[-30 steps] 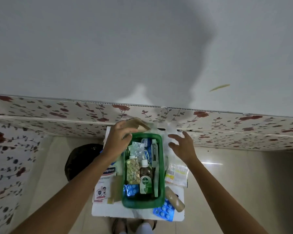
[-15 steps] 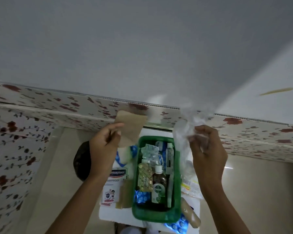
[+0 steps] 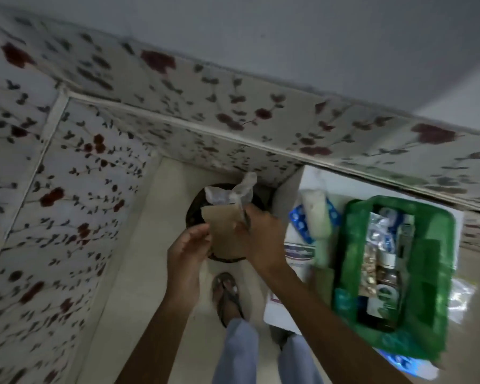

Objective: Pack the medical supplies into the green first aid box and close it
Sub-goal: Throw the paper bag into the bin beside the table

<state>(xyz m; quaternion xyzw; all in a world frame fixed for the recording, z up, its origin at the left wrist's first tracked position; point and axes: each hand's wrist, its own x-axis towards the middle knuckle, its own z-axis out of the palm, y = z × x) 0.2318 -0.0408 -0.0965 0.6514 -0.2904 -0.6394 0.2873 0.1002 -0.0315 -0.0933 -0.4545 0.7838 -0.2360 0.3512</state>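
Note:
The open green first aid box (image 3: 349,245) stands on a small white table (image 3: 333,184) at the right, blurred. Inside it are a brown bottle (image 3: 385,284), blister strips and small packets. Both hands are off to its left, above a dark round bin (image 3: 196,209) on the floor. My left hand (image 3: 187,253) pinches the left edge of a brown paper piece (image 3: 222,228). My right hand (image 3: 261,239) grips a crumpled clear plastic wrapper (image 3: 230,191) and rests against the same paper.
A white roll (image 3: 316,214), a blue blister strip (image 3: 298,224) and a plaster box (image 3: 299,252) lie on the table left of the green box. Floral wall panels enclose the corner. My sandalled foot (image 3: 227,293) stands on the floor beside the bin.
My view has swung left, away from the box. Both hands carried the brown paper and the plastic wrapper from above the table to over the dark bin and came together.

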